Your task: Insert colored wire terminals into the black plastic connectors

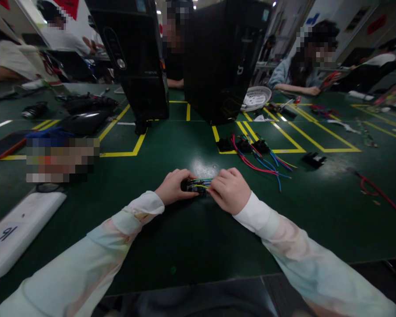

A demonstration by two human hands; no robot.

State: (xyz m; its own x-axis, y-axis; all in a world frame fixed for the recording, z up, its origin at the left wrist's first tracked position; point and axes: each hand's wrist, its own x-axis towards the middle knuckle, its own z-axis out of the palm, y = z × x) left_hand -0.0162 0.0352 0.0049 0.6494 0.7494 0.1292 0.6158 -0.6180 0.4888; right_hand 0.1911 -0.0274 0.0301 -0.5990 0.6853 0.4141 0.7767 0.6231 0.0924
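Note:
My left hand (174, 187) is closed around one end of a small black plastic connector block (192, 187), just above the green table. Green, blue and yellow wires (203, 186) run from the block towards my right hand (231, 190). Its fingers pinch the wire ends at the block's right side, and the fingertips partly hide them. Beyond my right hand, several similar black blocks (244, 144) lie in a row with red, blue and yellow-green wires (267, 166) trailing towards me.
Two black computer towers (211, 61) stand at the table's far side. One loose black block (313, 159) and a red wire (379, 196) lie at right. A white power strip (26, 229) lies at left, near a phone (6, 143). A white basket (257, 97) is at back; people sit beyond.

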